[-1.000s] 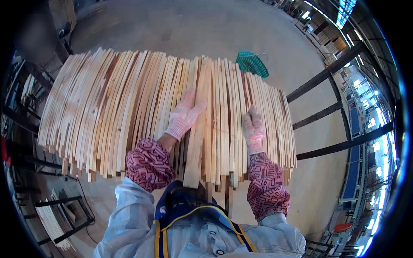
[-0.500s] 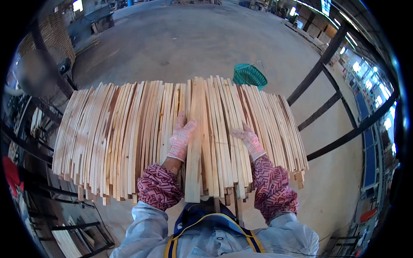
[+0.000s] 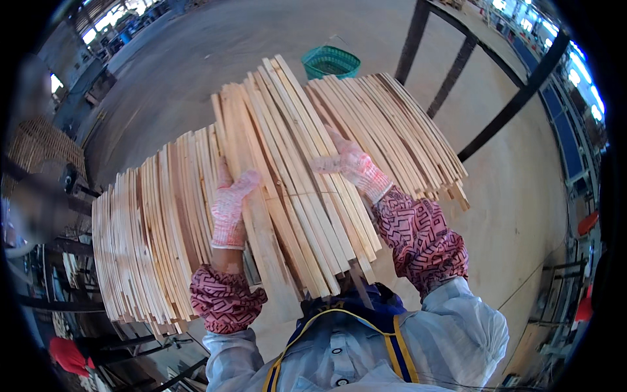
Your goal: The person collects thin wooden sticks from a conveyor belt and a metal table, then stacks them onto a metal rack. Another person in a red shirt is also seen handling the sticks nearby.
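Observation:
Between my hands is a clutch of pale wooden strips [image 3: 287, 170], squeezed together from both sides and standing above the strips around it. My left hand [image 3: 230, 206], in a white-and-pink knit glove, grips its left side with the thumb over the top. On the right side my gloved right hand [image 3: 356, 166] presses in, thumb across the top and other fingers partly hidden. A long row of similar strips [image 3: 147, 228] lies left of the clutch, and more strips [image 3: 385, 130] lie to its right. The clutch's near ends reach close to my apron [image 3: 346, 307].
Behind the strips a green basket [image 3: 331, 63] stands on the concrete floor. Dark metal bars [image 3: 486, 134] rise at the right, with more at the left. A red object [image 3: 68, 356] shows at lower left, and a blue conveyor-like strip [image 3: 555, 117] runs along the far right.
Both hands have gathered the middle strips and raised them above the row, tilting their far ends leftward. The head view has turned, so the row now slants.

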Demonstrator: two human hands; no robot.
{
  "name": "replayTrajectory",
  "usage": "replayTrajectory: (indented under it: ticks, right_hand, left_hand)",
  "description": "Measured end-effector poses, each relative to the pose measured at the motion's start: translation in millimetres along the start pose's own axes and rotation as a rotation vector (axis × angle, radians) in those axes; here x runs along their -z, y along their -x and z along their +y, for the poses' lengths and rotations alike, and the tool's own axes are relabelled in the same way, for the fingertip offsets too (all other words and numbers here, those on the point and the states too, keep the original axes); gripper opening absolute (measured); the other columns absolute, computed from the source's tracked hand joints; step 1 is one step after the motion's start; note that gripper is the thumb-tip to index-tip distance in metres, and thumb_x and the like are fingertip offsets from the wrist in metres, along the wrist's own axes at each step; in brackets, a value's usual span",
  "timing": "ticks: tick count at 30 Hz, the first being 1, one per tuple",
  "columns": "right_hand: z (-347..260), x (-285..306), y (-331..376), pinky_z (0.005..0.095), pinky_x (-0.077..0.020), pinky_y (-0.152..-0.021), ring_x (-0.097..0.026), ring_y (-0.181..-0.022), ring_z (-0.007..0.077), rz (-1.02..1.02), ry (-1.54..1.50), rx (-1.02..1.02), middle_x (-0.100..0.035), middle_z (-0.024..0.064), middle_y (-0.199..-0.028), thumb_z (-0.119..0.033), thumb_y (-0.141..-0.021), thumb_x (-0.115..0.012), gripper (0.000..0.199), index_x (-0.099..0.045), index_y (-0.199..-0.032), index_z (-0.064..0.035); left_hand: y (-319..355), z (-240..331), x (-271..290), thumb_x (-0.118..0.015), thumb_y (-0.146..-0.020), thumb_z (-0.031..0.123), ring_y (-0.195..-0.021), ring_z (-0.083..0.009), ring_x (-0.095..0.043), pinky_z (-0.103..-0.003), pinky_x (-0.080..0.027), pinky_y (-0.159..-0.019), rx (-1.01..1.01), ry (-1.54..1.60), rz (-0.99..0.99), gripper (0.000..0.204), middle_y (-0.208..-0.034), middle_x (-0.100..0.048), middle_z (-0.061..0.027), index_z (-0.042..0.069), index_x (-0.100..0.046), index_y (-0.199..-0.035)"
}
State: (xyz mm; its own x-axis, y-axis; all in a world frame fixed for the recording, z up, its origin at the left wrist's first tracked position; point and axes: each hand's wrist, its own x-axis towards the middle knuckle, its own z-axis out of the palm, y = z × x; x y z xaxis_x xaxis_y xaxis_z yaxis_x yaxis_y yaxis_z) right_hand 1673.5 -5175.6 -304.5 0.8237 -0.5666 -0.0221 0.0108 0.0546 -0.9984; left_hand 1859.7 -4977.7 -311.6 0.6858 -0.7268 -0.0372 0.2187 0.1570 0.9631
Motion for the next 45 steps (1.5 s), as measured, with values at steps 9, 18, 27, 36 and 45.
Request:
replayTrajectory:
  ticks: [9,18,27,36,45]
  right_hand:
    - [4.1,50.1,13.9,0.036,-0.0465,-0.104,-0.053,-0.126,0.0305,-0.031,-0.003,-0.013,-0.044,0.0278,-0.142,-0.019,-0.098,-0.056,0.071,-0.014,-0.152,0.001]
    - [6.5,25.4,17.1,0.0352,-0.0523,-0.096,-0.062,-0.111,0.0225,-0.021,-0.262,0.111,-0.059,0.0144,-0.128,0.001,-0.093,-0.055,0.062,-0.031,-0.149,-0.0063]
    - [7.9,2.6,26.2,0.0314,-0.0532,-0.092,-0.062,-0.11,0.0204,-0.055,-0.253,-0.003,-0.06,0.0099,-0.128,0.005,-0.084,-0.065,0.068,-0.039,-0.146,-0.005]
    - [71.0,-9.0,-60.9,0.0383,-0.0298,-0.115,-0.035,-0.14,0.0347,0.011,1.517,-0.147,-0.034,0.0289,-0.149,-0.072,-0.081,-0.053,0.102,-0.035,-0.145,0.0048]
    - [83.6,-19.7,-50.8,0.0404,-0.0336,-0.112,-0.04,-0.134,0.0399,0.16,1.222,-0.121,-0.043,0.0329,-0.14,-0.071,-0.078,-0.06,0.105,-0.039,-0.14,0.0117]
  left_hand:
    - [4.9,-4.7,-36.8,-0.073,-0.083,0.013,-0.102,-0.0183,-0.062,-0.027,-0.051,-0.089,-0.099,0.001,-0.135,0.1,-0.113,-0.064,-0.0132,0.002,-0.004,-0.154]
    - [2.3,-25.1,-25.8,-0.079,-0.081,0.029,-0.099,-0.0153,-0.062,-0.027,-0.049,-0.089,-0.22,-0.276,0.015,0.108,-0.12,-0.062,-0.0142,0.0,-0.005,-0.154]
    - [16.3,-48.1,-9.0,-0.066,-0.085,0.047,-0.144,-0.0368,-0.021,-0.042,-0.015,-0.118,-0.168,-0.294,-0.029,0.102,-0.153,-0.023,-0.0282,-0.008,-0.009,-0.151]
    - [-57.8,-49.2,37.0,-0.039,-0.098,0.044,-0.142,-0.0409,-0.027,-0.047,-0.027,-0.114,0.03,-1.328,-0.08,0.068,-0.153,-0.028,-0.0269,0.007,-0.022,-0.152]
    - [-14.6,-37.2,-14.5,-0.066,-0.079,0.052,-0.137,-0.0393,-0.038,-0.041,-0.036,-0.11,0.204,-1.389,0.029,0.1,-0.151,-0.029,-0.0271,0.007,-0.015,-0.153]
